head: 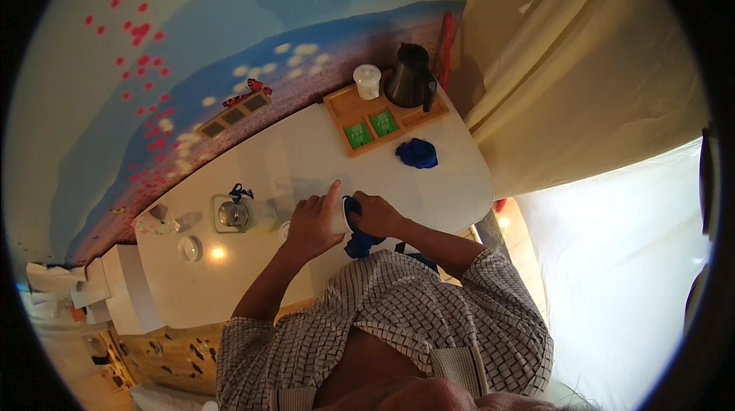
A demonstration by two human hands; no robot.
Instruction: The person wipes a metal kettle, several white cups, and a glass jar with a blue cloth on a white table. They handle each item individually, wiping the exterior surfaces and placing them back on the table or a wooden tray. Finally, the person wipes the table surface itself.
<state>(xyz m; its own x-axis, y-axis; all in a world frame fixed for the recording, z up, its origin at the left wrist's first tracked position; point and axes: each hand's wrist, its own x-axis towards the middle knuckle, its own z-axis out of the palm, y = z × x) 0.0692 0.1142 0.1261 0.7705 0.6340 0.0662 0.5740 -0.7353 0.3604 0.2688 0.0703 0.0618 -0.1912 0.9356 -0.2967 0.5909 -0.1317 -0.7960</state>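
My left hand [313, 224] holds a white cup [340, 217] tilted on its side, its mouth turned to the right. My right hand [373, 214] grips a dark blue cloth [360, 243] and presses part of it into the mouth of the cup; the rest hangs below, near my clothing. The fingertips of my right hand are partly hidden by the cup and cloth. A second crumpled blue cloth [417, 153] lies on the white table [453, 181], up and to the right of my hands. Just left of my left hand, a small white round item [284, 230] is partly hidden.
A wooden tray [367, 145] at the back holds green packets [383, 122], a lidded white cup [367, 81] and a dark kettle [409, 80]. Left on the table are a glass container [232, 214] and a round white-rimmed item [189, 249]. A curtain [551, 95] hangs at the right.
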